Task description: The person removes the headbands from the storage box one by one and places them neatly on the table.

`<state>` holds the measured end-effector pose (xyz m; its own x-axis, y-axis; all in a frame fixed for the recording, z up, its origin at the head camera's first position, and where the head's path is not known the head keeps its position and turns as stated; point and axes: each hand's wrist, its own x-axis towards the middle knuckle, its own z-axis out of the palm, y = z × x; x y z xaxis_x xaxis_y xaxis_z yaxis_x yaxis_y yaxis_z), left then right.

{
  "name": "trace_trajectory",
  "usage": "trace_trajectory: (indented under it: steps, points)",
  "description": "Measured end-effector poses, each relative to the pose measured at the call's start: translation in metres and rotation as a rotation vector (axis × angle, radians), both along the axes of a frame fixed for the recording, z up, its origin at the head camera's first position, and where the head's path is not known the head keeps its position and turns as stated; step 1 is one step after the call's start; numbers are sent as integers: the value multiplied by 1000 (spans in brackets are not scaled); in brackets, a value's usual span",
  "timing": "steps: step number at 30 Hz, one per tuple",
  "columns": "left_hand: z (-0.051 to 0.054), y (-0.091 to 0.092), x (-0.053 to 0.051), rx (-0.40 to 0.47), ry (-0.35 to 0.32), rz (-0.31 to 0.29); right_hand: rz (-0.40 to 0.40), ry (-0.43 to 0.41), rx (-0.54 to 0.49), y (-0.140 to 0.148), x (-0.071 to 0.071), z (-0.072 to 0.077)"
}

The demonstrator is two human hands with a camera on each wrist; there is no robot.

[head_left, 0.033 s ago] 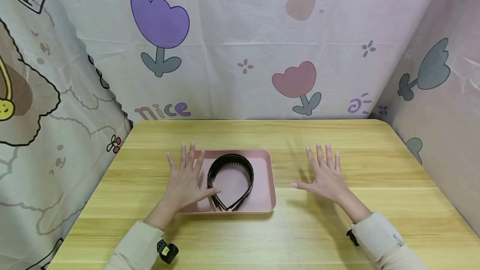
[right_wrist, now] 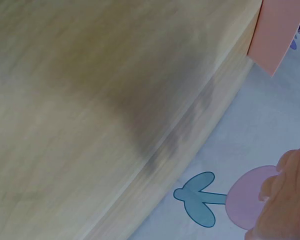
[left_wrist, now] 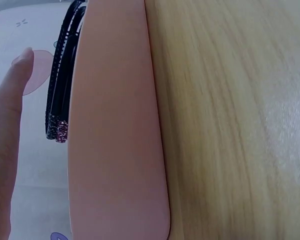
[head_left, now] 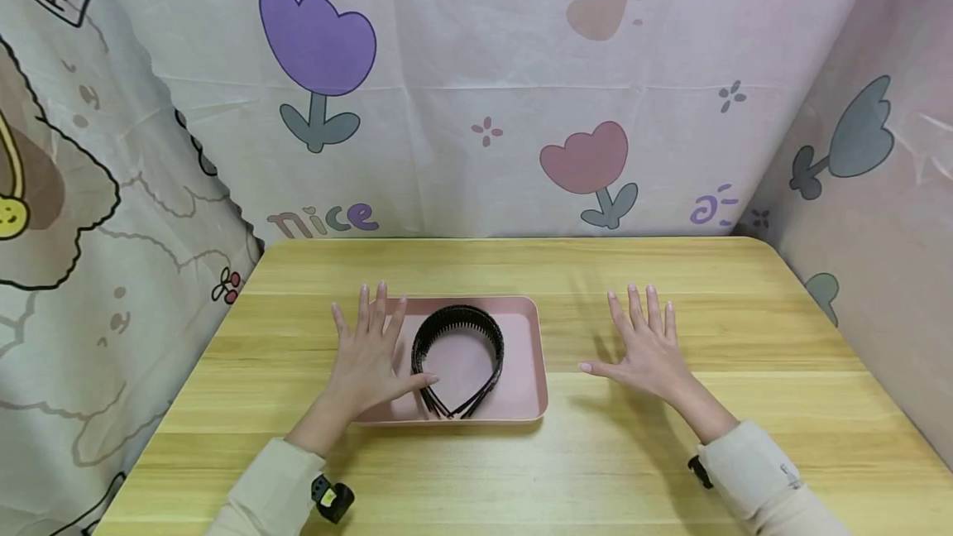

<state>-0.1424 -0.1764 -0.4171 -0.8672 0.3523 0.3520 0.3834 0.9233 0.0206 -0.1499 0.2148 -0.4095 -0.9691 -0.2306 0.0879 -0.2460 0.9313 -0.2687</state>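
Several black headbands lie bunched together in a shallow pink tray, their ends toward the near rim. Up close in the left wrist view, the headbands show glittery ends, one of them pinkish. Over the tray's left side my left hand is spread, its thumb overlapping the headbands' left edge in the head view. That thumb stands apart from them in the left wrist view. To the right of the tray, my right hand hovers above the table with fingers spread, holding nothing.
The wooden table carries the tray left of its middle. A printed cloth hangs behind the table's far edge, with more cloth along both sides. Dark wrist gear sits at the left sleeve cuff.
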Motion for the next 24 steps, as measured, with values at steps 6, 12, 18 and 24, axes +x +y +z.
trace_trajectory:
  steps: [6, 12, 18, 24]
  points:
    - [1, 0, 2, -30, -7, 3, 3, -3, -16, 1, 2, -1]
    - [1, -1, 4, -34, -13, 1, 1, -7, -11, 2, 4, -1]
    - [-2, -5, 4, -30, -15, -7, 3, -29, -22, 4, 4, -1]
    - [-1, -9, 5, -51, -20, -16, 6, -43, -42, 4, 2, 0]
